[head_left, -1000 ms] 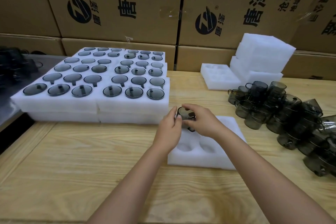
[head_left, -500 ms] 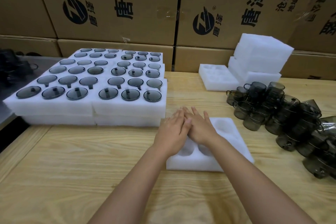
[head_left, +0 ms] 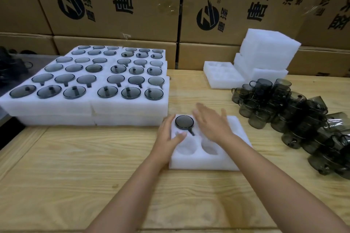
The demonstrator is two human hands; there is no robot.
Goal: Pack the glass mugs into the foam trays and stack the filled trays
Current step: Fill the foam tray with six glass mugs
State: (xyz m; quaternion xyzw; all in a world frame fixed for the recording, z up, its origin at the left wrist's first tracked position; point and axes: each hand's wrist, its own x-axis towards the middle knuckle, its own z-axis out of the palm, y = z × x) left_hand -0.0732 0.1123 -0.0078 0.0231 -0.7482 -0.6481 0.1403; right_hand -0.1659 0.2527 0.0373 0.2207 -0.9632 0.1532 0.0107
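Dozens of glass mugs sit sunk in the filled foam trays [head_left: 85,104] at the left of the wooden table [head_left: 75,166], with only their round faces and handles showing. These trays lie side by side in two layers, against a wall of printed cardboard boxes [head_left: 113,5].

Just right of that stack, at its near corner, lies the working foam tray [head_left: 208,162]. The left hand [head_left: 168,136] rests on its left edge, with straight fingers lying along the foam beside the pocket and the thumb on the foam in front; it grips nothing. One dark mug [head_left: 184,122] sits in the tray's far left pocket, its handle pointing toward the person. The two near pockets hold nothing.

The right hand [head_left: 212,125] is over the tray's right half, fingers spread apart and holding nothing. It is blurred, so whether it touches the foam cannot be told.

Farther back and right, an unfilled tray [head_left: 221,79] lies flat beside a pile of white foam blocks [head_left: 269,49]. At the far right, a heap of loose smoky mugs [head_left: 293,119] stands on the table, well apart from both hands.
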